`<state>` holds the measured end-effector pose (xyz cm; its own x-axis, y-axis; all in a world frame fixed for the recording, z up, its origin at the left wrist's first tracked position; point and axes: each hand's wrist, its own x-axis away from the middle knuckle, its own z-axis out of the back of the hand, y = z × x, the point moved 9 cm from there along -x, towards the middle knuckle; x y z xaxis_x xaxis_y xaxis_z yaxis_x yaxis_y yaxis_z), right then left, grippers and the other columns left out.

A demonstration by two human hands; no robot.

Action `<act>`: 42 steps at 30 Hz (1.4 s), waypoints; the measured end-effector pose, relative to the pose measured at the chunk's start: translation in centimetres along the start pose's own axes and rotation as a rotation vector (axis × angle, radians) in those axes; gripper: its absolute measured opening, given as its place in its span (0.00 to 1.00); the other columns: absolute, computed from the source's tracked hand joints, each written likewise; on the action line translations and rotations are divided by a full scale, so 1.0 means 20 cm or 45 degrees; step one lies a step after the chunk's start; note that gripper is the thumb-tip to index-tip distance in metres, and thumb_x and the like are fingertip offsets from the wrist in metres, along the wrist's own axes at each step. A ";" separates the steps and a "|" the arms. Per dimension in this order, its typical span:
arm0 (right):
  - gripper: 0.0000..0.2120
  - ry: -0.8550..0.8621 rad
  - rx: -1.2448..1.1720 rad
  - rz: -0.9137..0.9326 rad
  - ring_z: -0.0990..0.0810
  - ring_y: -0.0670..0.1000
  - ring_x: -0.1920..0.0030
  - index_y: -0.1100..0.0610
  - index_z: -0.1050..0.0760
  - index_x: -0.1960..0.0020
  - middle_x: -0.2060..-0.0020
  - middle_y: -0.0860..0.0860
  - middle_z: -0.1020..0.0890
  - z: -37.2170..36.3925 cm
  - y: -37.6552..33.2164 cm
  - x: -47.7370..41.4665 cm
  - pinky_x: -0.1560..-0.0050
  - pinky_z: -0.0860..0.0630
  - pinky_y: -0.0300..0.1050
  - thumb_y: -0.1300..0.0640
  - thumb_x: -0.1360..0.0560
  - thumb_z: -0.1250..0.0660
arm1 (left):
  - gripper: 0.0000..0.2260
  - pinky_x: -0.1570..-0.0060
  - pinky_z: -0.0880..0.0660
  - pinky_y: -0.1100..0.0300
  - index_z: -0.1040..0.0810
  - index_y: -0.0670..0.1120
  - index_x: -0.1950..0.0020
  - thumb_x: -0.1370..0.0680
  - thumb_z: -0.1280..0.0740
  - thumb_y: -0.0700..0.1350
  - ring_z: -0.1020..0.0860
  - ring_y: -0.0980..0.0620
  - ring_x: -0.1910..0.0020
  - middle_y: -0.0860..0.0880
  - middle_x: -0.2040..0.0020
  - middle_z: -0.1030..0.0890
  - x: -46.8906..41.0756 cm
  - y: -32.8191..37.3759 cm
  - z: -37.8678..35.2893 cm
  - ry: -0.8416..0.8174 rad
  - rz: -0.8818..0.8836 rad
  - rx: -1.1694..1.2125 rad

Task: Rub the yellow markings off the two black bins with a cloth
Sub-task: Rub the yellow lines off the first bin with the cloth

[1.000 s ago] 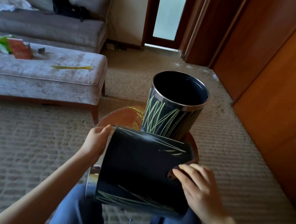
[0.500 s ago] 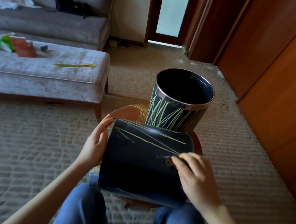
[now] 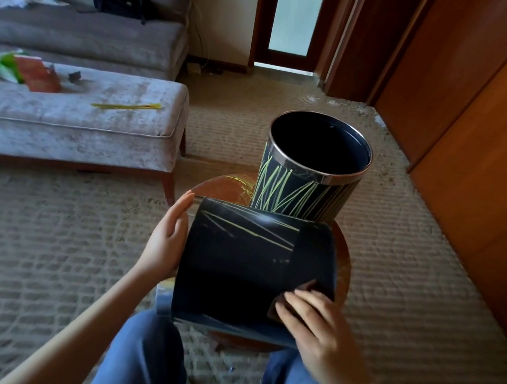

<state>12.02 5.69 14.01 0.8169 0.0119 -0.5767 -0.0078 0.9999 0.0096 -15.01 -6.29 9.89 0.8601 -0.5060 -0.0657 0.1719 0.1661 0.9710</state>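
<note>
A black bin (image 3: 243, 266) lies on its side on a small round wooden table (image 3: 223, 183), above my knees. Thin yellow lines cross its upper side; the lower part looks plain black. My left hand (image 3: 168, 238) lies flat against the bin's left end, steadying it. My right hand (image 3: 313, 327) presses a small dark cloth (image 3: 303, 287) onto the bin's lower right side. A second black bin (image 3: 311, 174) with a silver rim stands upright just behind, its wall covered in many yellow strokes.
A grey upholstered bench (image 3: 66, 125) stands to the left with a yellow strip (image 3: 126, 105), an orange packet and green items on it. A grey sofa (image 3: 81, 32) is behind it. Wooden cupboard doors (image 3: 488, 129) line the right. Beige carpet covers the floor.
My right hand has slid with the cloth from the bin's upper right down to its lower right. The yellow marks near the bottom edge are no longer in sight. My left hand stays on the left end.
</note>
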 end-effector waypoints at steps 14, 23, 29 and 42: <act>0.15 0.030 -0.027 -0.267 0.20 0.57 0.49 0.61 0.16 0.45 0.49 0.54 0.16 -0.02 0.22 -0.35 0.45 0.22 0.53 0.73 0.29 0.30 | 0.22 0.25 0.36 0.40 0.34 0.60 0.29 0.15 0.48 0.36 0.31 0.39 0.26 0.47 0.24 0.30 0.08 -0.01 0.02 0.009 -0.061 0.027; 0.13 0.040 0.010 -0.034 0.21 0.57 0.43 0.58 0.16 0.44 0.45 0.56 0.17 -0.02 0.06 -0.26 0.40 0.26 0.52 0.63 0.19 0.40 | 0.21 0.29 0.41 0.28 0.31 0.67 0.30 0.18 0.47 0.45 0.36 0.25 0.29 0.48 0.24 0.29 0.10 -0.05 0.03 0.025 -0.049 0.163; 0.12 -0.085 -0.063 -0.361 0.21 0.58 0.56 0.62 0.16 0.49 0.55 0.54 0.18 -0.15 0.30 -0.57 0.56 0.21 0.58 0.72 0.29 0.28 | 0.23 0.29 0.40 0.28 0.29 0.64 0.30 0.21 0.47 0.46 0.35 0.23 0.32 0.40 0.28 0.27 0.15 -0.04 0.05 0.029 -0.003 0.124; 0.11 -0.007 -0.137 0.003 0.22 0.57 0.46 0.60 0.17 0.44 0.48 0.57 0.17 -0.10 0.03 -0.39 0.41 0.24 0.53 0.66 0.24 0.33 | 0.18 0.23 0.38 0.48 0.32 0.52 0.24 0.13 0.47 0.44 0.31 0.56 0.26 0.52 0.26 0.28 0.09 -0.02 0.03 0.014 0.070 0.096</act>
<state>4.43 6.17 16.89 0.8197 0.0147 -0.5726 -0.0715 0.9945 -0.0768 -13.76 -7.75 9.49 0.8723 -0.4887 -0.0138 0.0877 0.1286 0.9878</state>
